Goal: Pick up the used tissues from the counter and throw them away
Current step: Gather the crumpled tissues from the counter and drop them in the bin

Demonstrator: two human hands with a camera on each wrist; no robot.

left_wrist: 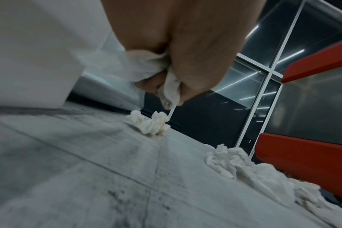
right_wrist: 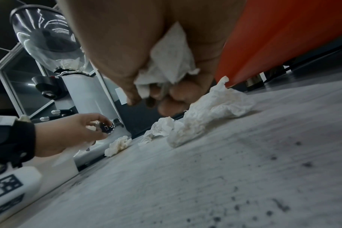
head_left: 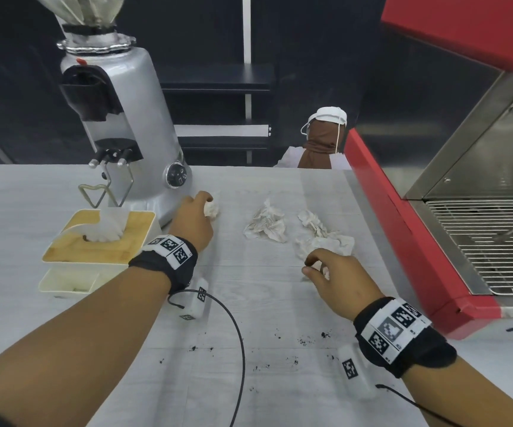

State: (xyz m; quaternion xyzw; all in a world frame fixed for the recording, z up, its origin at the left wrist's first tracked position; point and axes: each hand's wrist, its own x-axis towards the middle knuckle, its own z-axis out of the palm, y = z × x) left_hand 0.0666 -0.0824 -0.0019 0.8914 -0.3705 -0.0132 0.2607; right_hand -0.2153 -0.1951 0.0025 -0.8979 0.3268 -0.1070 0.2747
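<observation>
Gathering step: left hand and right hand each clutch a wadded tissue; loose tissues remain on tabletop, to collect next.

The left hand fills the top of the view, fingers curled round a crumpled white tissue — a fold of it hangs below the fingertips. Beneath it on the pale counter lies a stained tissue wad; a larger crumpled tissue lies lower right, near the red machine — dark specks dot the counter's near part
</observation>
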